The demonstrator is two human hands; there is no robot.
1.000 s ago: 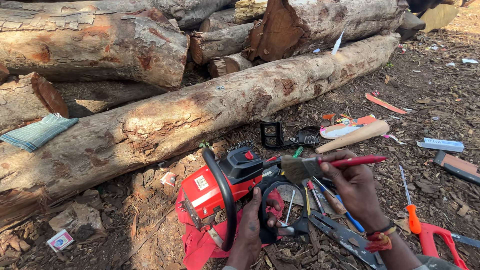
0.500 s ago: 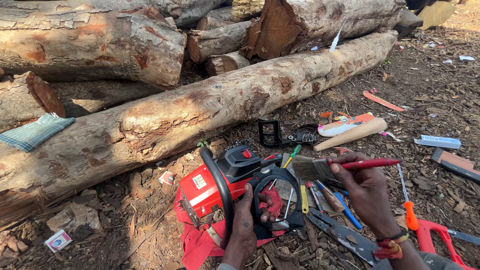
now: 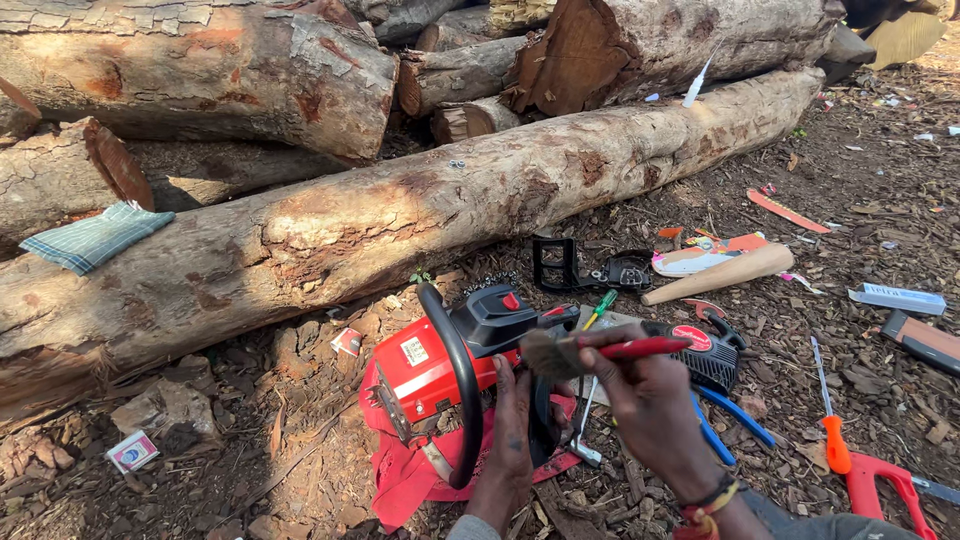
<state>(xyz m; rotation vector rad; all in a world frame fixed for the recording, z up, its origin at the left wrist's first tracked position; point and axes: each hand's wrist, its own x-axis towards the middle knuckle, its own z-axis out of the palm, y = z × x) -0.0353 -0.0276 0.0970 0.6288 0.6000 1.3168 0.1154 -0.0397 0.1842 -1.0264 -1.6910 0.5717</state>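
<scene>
My right hand (image 3: 655, 400) pinches a red-handled brush (image 3: 590, 352), bristles aimed at the red chainsaw body (image 3: 450, 365) so they reach into its opened side. My left hand (image 3: 512, 425) presses flat against the casing, steadying it. The saw lies on a red cloth (image 3: 410, 475) on the chip-strewn ground, just below the long log (image 3: 400, 215). Screwdrivers (image 3: 830, 420) and a wooden handle (image 3: 720, 273) lie near to the right.

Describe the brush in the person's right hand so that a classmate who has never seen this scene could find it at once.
Start at the long log lying across the ground, then drop to the red chainsaw on a red cloth in front of it. Just right of the saw's black top, the right hand holds a brush. Its red handle and dark bristle head set it apart from the screwdrivers nearby.
</scene>
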